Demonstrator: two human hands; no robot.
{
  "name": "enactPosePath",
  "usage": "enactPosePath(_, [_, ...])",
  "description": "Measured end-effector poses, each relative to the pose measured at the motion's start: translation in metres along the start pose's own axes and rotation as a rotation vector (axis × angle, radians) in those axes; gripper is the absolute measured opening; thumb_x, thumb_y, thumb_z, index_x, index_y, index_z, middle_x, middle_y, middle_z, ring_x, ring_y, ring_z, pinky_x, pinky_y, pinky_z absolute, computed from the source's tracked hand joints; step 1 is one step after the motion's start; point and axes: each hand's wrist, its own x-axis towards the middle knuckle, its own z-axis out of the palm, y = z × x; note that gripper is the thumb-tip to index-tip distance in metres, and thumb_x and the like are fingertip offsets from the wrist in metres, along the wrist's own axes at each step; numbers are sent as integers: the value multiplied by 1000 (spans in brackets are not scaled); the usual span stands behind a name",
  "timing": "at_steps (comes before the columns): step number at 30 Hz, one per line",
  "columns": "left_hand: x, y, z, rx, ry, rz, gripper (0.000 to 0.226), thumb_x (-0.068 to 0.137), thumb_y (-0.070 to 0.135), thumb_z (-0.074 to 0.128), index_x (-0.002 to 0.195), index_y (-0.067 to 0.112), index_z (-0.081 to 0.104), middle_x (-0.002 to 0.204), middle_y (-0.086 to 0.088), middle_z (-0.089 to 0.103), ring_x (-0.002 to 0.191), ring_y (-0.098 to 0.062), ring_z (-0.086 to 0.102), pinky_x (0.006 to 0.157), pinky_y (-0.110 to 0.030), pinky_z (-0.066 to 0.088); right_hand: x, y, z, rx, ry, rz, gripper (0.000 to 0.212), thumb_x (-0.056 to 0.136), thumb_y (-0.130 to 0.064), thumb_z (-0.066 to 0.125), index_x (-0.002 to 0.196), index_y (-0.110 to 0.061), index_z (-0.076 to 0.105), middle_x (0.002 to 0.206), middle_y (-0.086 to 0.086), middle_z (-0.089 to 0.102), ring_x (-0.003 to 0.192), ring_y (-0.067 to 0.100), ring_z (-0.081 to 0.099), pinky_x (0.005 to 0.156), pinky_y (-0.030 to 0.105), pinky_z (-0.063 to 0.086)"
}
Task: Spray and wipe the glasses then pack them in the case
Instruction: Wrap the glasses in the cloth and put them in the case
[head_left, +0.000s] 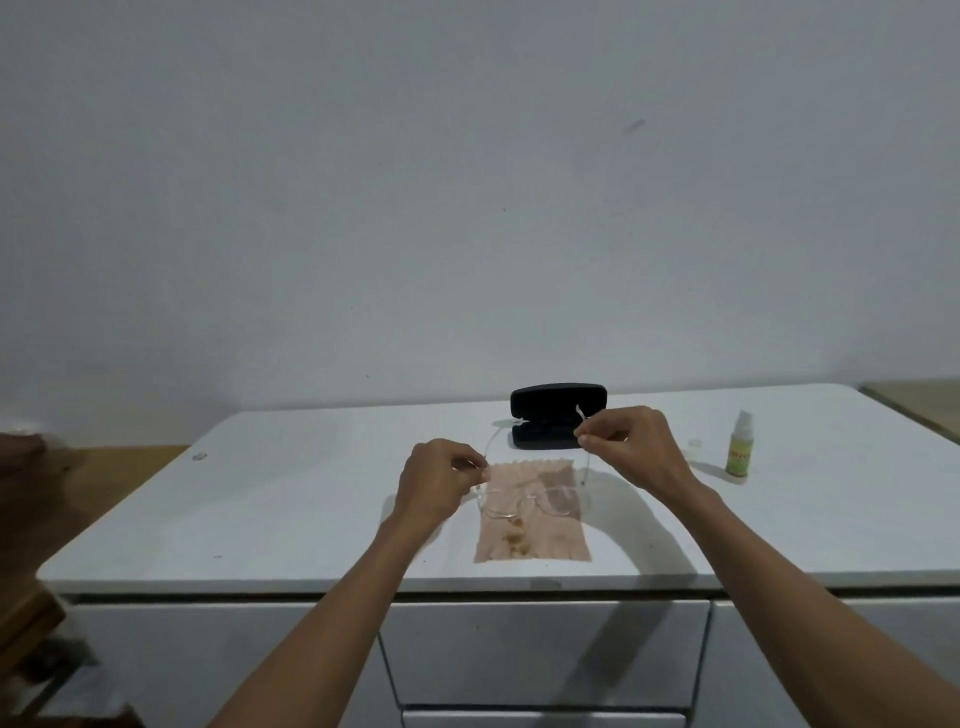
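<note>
Clear-framed glasses hang just above a pink cloth spread on the white cabinet top. My left hand pinches the left temple arm near its hinge. My right hand pinches the tip of the right temple arm, held higher and farther back. Both temple arms are unfolded. A black glasses case stands open behind the cloth, partly hidden by my right hand. A small spray bottle with a green label stands upright at the right.
A small white cap sits left of the spray bottle. The cabinet has drawers below its front edge. A wall rises right behind the cabinet. A wooden floor and dark objects show at the far left.
</note>
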Motion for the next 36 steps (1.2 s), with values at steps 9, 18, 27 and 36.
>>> enactPosePath(9, [9,-20,-7,143,-117,79,46,76,-1,61,112,26,72,100,11,70,77,-20,63,78,-37,56,5,14,-11,76,-162,75,33,63,-14,62,85,-31,80,72,-7,79,78,10,75,70,24,53])
enactPosePath(18, [50,-39,14,139,-110,-5,15,88,28,74,102,25,80,84,11,71,64,-4,59,65,-19,43,31,39,21,-113,-266,176,12,86,-23,80,80,-33,80,81,2,79,84,26,72,73,31,52])
enactPosePath(27, [79,-38,34,43,-211,-127,19,74,13,89,63,25,78,59,11,67,71,-14,68,81,-41,61,48,43,41,-232,-393,179,9,78,-36,84,73,-32,78,67,-19,72,68,-5,66,63,22,45])
enactPosePath(36, [74,-30,19,-340,-309,-131,7,75,0,78,75,6,77,94,-27,75,103,-38,73,90,-50,61,52,42,29,99,-409,259,8,82,-12,84,78,-11,77,79,6,79,75,13,69,77,29,49])
